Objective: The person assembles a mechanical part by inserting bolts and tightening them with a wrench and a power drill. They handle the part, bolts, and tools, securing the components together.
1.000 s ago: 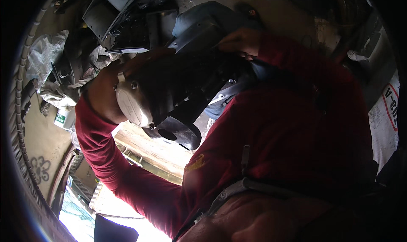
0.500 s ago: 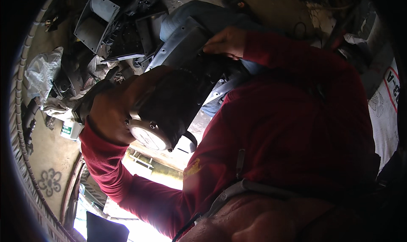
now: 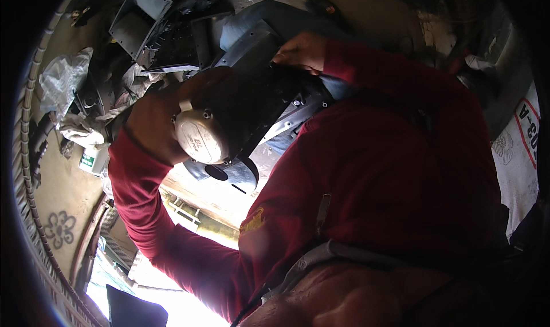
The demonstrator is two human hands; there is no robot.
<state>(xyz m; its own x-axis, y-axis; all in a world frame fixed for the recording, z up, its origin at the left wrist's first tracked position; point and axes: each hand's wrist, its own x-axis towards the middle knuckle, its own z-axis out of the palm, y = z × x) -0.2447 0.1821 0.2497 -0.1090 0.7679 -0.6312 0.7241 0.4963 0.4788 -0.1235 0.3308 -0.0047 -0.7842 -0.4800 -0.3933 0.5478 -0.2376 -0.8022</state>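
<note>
A bulky black machine part (image 3: 246, 106) lies across my lap, with a round pale end cover (image 3: 200, 138) edged by several small bolts. My left hand (image 3: 156, 123) curves round the left side of this part, close to the cover; its fingertips are lost in shadow. At the far end, my right hand (image 3: 302, 51) has its fingers pinched together low over the part. Whatever is between those fingers is too dark to make out. Below the cover shows a grey plate (image 3: 243, 175) with a dark oval hole and a slot. A drilled metal strip (image 3: 289, 121) runs along the right side.
Grey metal brackets (image 3: 140, 20) are piled at the far left, beside a crumpled clear plastic bag (image 3: 64, 82). A white bottle with a green label (image 3: 93, 158) stands by the left wall. A printed white sack (image 3: 518, 161) is at the right.
The black part has turned so that its round cover faces up more. More of the slotted grey plate shows below it. My right hand stays pinched at the far end.
</note>
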